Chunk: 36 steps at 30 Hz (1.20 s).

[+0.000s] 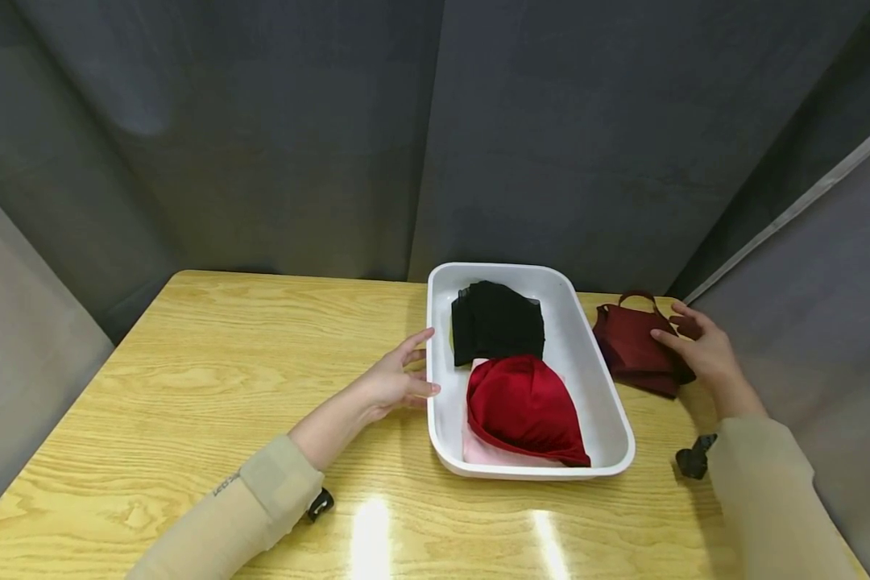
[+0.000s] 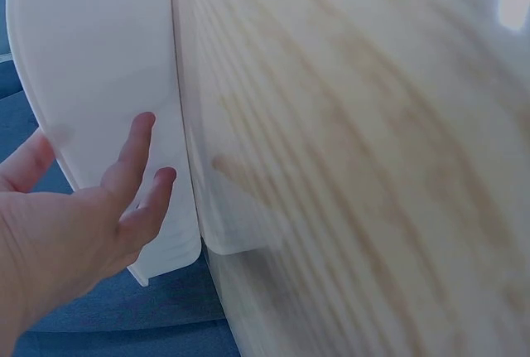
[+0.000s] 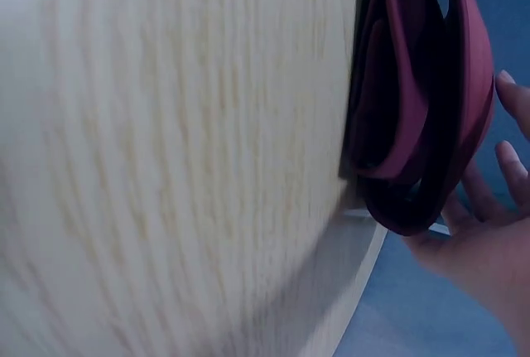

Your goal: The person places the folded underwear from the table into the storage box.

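A white plastic tub [image 1: 603, 407] stands on the table, holding a folded black cloth [image 1: 496, 322], a shiny red rounded fabric piece [image 1: 525, 407] and a pale pink cloth [image 1: 489, 453] under the red one. My left hand [image 1: 395, 383] is at the tub's left wall, its fingers spread and loosely bent, with the thumb near the rim in the left wrist view. To the right of the tub lies a dark red handbag [image 1: 634, 342], flattened, with its handle at the far end. My right hand [image 1: 706, 350] is at the bag's right side, fingers spread, some partly hidden behind it.
The wooden table [image 1: 261, 362] extends to the left of the tub. Grey curtains [image 1: 297, 145] stand behind the table's far edge and on both sides. Small black devices [image 1: 694, 457] are at both wrists.
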### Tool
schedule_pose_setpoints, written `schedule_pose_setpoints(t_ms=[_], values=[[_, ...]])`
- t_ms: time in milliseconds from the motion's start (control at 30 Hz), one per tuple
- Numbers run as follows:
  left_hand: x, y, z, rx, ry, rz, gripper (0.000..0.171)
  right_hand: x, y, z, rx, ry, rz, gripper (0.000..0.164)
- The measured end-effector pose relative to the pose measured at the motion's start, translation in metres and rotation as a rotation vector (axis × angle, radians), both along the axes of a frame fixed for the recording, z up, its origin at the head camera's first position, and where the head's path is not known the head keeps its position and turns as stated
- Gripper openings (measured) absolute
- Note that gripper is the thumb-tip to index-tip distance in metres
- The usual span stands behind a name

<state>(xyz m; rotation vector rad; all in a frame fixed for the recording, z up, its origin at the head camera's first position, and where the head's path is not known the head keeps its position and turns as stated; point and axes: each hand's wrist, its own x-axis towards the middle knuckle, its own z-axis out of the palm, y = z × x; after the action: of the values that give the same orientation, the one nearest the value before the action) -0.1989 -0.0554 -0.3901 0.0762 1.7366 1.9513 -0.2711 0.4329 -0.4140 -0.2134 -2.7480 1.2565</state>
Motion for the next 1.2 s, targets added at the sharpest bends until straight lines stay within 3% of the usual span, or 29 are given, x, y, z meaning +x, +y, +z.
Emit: schedule_pose_setpoints(t_ms=[167,333,500,733,1033,1200], values=[[-0.001,0.001,-0.001,0.004,0.003,-0.006,0.087,-0.002,0.004,-0.001,-0.039,-0.063,0.009,0.086],[0.000,0.002,0.001,0.004,-0.001,-0.008,0.087,0.008,-0.003,0.013,-0.032,-0.173,0.065,0.092],[0.000,0.002,0.001,0.001,0.001,-0.009,0.087,0.008,-0.003,0.015,-0.031,-0.243,0.102,0.098],[0.001,0.002,0.001,0.003,0.001,-0.010,0.087,0.002,0.001,0.008,0.008,-0.269,0.094,0.104],[0.001,0.002,0.002,0.006,0.000,-0.010,0.086,0.002,-0.002,0.003,-0.019,-0.265,0.079,0.106],[0.002,0.002,0.002,0.003,0.002,-0.008,0.086,0.002,-0.001,0.003,-0.005,-0.276,0.105,0.105]])
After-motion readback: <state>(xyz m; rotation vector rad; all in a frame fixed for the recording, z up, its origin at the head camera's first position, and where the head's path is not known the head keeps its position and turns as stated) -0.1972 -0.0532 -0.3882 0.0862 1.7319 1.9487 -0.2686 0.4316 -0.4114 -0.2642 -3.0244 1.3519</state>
